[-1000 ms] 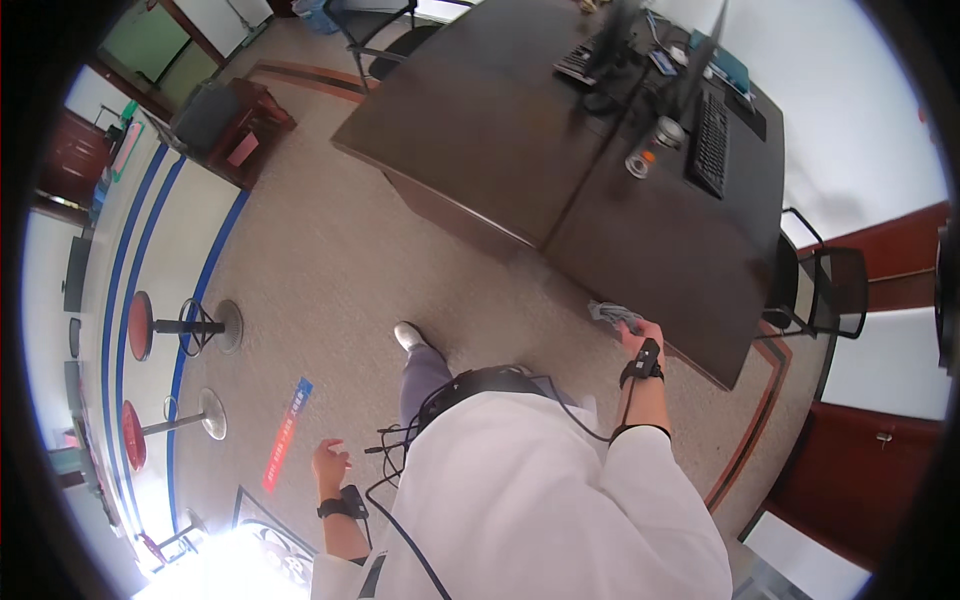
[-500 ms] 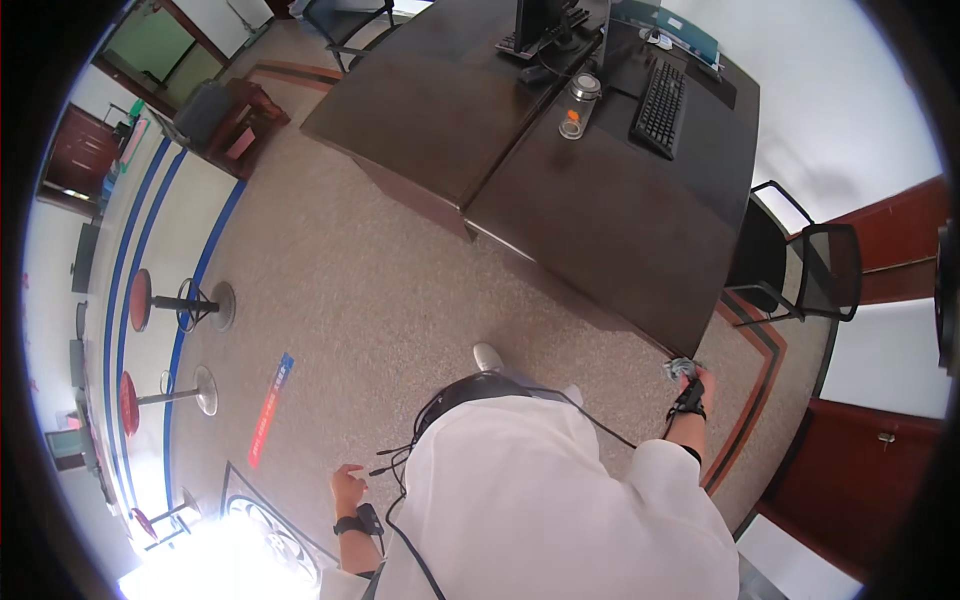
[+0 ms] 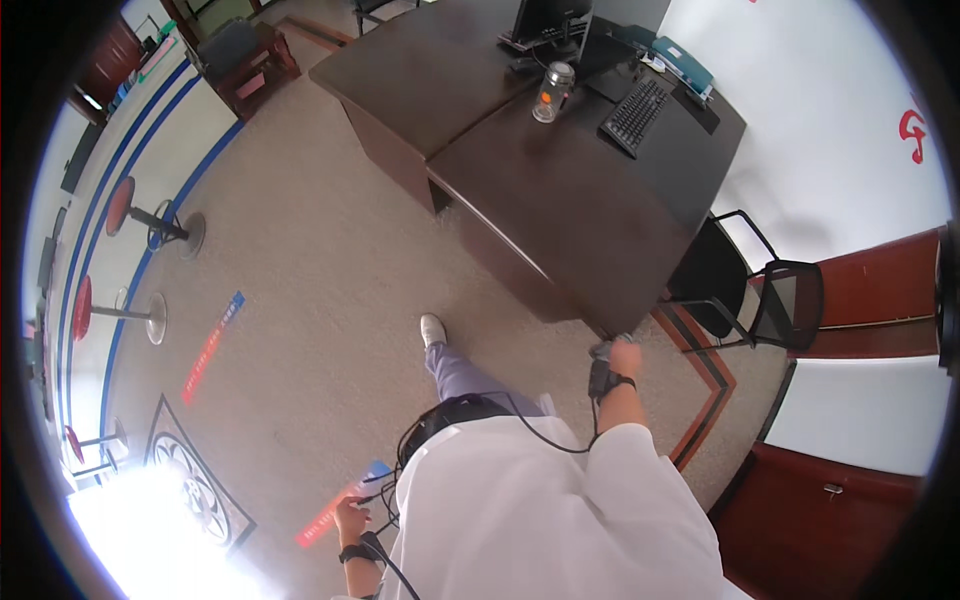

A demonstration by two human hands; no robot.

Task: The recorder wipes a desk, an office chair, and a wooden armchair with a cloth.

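Observation:
My right hand (image 3: 625,358) is closed on a crumpled grey cloth (image 3: 602,350) at the near right corner of a dark brown desk (image 3: 560,210). Part of the cloth is hidden by the hand, which is slightly blurred. Low at my left side hangs my left hand (image 3: 352,516), loosely open with nothing visible in it. Black cables (image 3: 400,460) run around my waist close to that hand. Each wrist wears a black strap with a small box.
On the desk stand a glass jar (image 3: 553,92), a black keyboard (image 3: 635,115) and a monitor (image 3: 555,25). A black chair (image 3: 715,275) is right of the desk. Round stools (image 3: 120,205) line a counter at left. Red floor stickers (image 3: 208,355) mark the floor.
My view has shifted, and one leg is now stretched forward. The right hand stays with the cloth at the desk corner, its wrist turned. My left hand hangs nearer my body.

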